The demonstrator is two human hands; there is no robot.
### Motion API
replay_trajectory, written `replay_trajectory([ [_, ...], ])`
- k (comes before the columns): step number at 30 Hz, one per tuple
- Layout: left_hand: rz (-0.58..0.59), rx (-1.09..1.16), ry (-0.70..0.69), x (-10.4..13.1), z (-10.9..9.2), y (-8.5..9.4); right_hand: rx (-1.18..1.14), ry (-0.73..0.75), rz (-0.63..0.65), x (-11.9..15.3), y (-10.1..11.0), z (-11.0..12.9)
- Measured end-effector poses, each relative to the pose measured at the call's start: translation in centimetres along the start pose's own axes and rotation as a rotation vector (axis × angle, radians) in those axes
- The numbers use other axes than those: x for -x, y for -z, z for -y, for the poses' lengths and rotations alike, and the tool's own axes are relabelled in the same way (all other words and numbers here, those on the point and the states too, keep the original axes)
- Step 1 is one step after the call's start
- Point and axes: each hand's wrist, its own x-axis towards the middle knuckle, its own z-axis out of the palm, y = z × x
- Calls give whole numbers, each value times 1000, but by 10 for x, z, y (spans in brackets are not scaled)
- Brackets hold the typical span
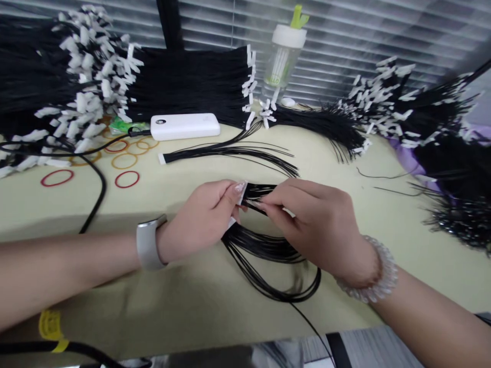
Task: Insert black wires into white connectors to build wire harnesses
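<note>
Between thumb and fingers, my left hand (209,217) grips a white connector (242,193) at the end of a bundle of black wires. My right hand (318,225) pinches a black wire (253,205) close to that connector; its fingertips partly hide the spot. From under my left hand a second white connector end (231,222) shows, and the looped black wires (268,245) hang below both hands. Just beyond them a separate wire harness (230,152) with a white connector lies flat on the table.
Large piles of black wires with white connectors (92,76) line the back left, with more (387,102) at the right. A white power bank (185,126), a bottle (283,61) and rubber bands (127,179) lie or stand on the yellowish table (172,327). A black cable (100,189) crosses the left.
</note>
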Motion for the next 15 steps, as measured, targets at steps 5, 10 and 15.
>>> replay_trajectory([
  [5,1,-8,12,1,0,0,49,72,-53,2,-3,-2],
  [10,1,-14,12,1,0,0,58,97,-58,1,-5,-3],
  [15,12,-14,4,0,0,1,87,168,17,0,-5,-6],
])
